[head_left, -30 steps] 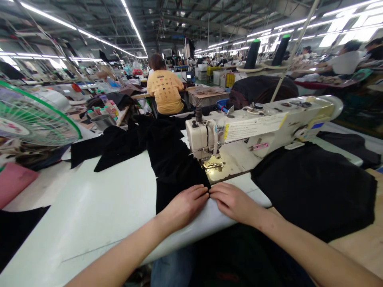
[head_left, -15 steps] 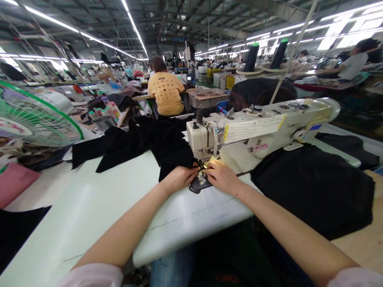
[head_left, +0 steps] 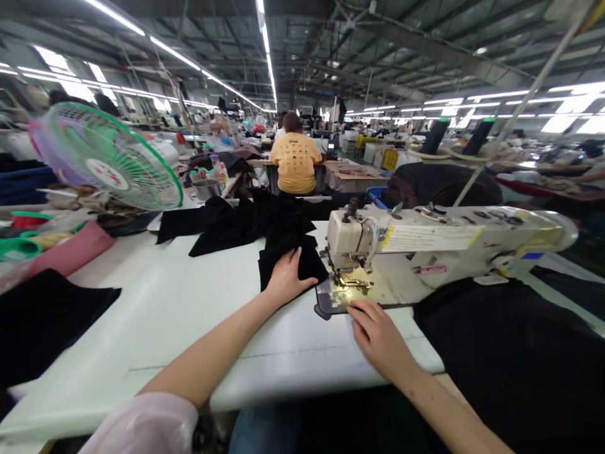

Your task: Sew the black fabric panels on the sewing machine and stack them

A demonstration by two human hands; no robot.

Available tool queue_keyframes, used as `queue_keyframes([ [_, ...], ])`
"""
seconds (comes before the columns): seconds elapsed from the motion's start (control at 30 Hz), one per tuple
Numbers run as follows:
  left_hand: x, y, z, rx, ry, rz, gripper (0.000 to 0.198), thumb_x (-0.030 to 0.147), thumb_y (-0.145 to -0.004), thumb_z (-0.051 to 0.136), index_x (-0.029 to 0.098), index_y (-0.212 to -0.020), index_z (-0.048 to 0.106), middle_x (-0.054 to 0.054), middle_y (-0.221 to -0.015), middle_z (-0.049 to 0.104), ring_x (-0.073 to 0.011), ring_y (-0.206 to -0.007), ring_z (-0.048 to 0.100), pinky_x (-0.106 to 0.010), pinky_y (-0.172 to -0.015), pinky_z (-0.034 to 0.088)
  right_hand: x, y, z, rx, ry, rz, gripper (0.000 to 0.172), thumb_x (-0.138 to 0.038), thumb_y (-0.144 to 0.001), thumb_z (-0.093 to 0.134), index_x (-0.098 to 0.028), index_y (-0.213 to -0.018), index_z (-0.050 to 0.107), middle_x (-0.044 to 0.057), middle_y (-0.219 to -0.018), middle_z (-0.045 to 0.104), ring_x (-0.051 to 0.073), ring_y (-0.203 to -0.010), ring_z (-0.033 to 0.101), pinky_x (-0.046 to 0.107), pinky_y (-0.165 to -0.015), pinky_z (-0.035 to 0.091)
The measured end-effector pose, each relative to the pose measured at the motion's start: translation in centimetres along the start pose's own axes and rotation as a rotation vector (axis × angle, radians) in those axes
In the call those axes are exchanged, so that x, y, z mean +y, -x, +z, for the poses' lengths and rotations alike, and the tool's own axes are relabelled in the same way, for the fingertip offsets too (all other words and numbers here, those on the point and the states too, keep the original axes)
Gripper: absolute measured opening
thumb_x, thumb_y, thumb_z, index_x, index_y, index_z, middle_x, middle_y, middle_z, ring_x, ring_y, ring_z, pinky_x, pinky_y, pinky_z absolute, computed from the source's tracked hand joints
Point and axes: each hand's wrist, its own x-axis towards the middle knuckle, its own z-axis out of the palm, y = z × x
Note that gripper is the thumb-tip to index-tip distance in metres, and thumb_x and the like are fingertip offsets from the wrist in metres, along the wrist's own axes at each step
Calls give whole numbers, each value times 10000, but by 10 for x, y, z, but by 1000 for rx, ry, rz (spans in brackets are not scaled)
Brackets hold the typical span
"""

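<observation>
My left hand (head_left: 287, 277) rests on black fabric (head_left: 278, 252), thumb and fingers spread, just left of the sewing machine (head_left: 352, 239). The fabric lies rumpled and trails back and left across the white table (head_left: 198, 315). My right hand (head_left: 378, 334) is by the front edge of the metal needle plate (head_left: 338, 296), its fingers loosely bent and apart, holding nothing. Lit by the machine's lamp, the plate under the presser foot shows bare metal. The needle itself is too small to make out.
More black fabric lies at the right (head_left: 510, 340) and a black piece (head_left: 51, 321) at the left. A green-rimmed fan (head_left: 113, 157) stands at the back left near a pink roll (head_left: 70, 255). Beyond the table sits a person in a yellow shirt (head_left: 295, 161). Thread cones (head_left: 435, 135) stand behind the machine.
Both hands have left the needle area. My left hand has shifted left with the fabric and spread flat; my right hand has drawn back toward me. The camera view has tilted up and turned left.
</observation>
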Motion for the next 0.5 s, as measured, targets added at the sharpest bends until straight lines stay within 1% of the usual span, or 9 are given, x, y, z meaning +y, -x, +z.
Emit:
queue_keyframes([
  [0.07, -8, 12, -7, -51, 6, 14, 943, 506, -722, 772, 131, -1492, 375, -225, -1554, 378, -371, -1445, 348, -494, -1168, 321, 1, 0, 2, 16, -6, -1, 281, -134, -948, 475, -144, -1161, 658, 152, -1170, 661, 286, -1098, 619, 517, -942, 556],
  [0.17, -14, 29, -19, -95, -14, 38, 921, 545, -748, 735, 139, -1495, 382, -220, -1572, 354, -358, -1460, 328, -490, -1174, 318, 3, 2, 5, 38, -11, -13, 262, -167, -956, 484, -155, -1145, 666, 148, -1175, 667, 289, -1098, 626, 523, -946, 554],
  [0.2, -14, 33, -22, -105, -38, 50, 929, 558, -747, 732, 139, -1498, 381, -220, -1574, 352, -360, -1465, 317, -503, -1180, 302, 4, 3, 5, 40, -11, -14, 258, -178, -960, 486, -157, -1143, 666, 148, -1180, 668, 290, -1099, 628, 522, -945, 555],
  [0.27, -13, 39, -28, -98, -124, 87, 998, 601, -700, 759, 150, -1505, 382, -224, -1586, 326, -395, -1485, 253, -576, -1196, 215, 5, 5, 7, 43, -8, -15, 254, -196, -966, 486, -165, -1146, 661, 143, -1187, 669, 290, -1101, 630, 515, -938, 560],
  [0.33, -13, 39, -32, -67, -231, 98, 1129, 648, -593, 815, 160, -1514, 381, -237, -1609, 260, -464, -1493, 154, -671, -1177, 110, 5, 7, 8, 37, 0, -17, 256, -208, -972, 481, -175, -1158, 653, 138, -1193, 668, 290, -1101, 633, 507, -930, 565],
  [0.37, -14, 38, -34, -62, -271, 81, 1196, 664, -540, 836, 163, -1522, 371, -243, -1620, 222, -496, -1489, 112, -706, -1157, 87, 5, 7, 8, 34, 4, -19, 257, -211, -975, 477, -177, -1163, 650, 137, -1194, 668, 291, -1100, 635, 506, -927, 566],
  [0.43, -20, 30, -34, -89, -300, 14, 1285, 687, -490, 846, 167, -1544, 329, -253, -1629, 171, -533, -1478, 86, -735, -1128, 113, 6, 7, 8, 29, 10, -22, 257, -216, -978, 473, -179, -1162, 648, 136, -1192, 669, 292, -1098, 639, 504, -925, 568],
  [0.5, -30, 16, -33, -131, -296, -50, 1320, 709, -492, 831, 180, -1565, 274, -255, -1634, 150, -542, -1472, 93, -736, -1113, 155, 8, 7, 8, 32, 16, -27, 254, -223, -976, 479, -182, -1159, 649, 135, -1194, 672, 295, -1095, 647, 499, -916, 576],
])
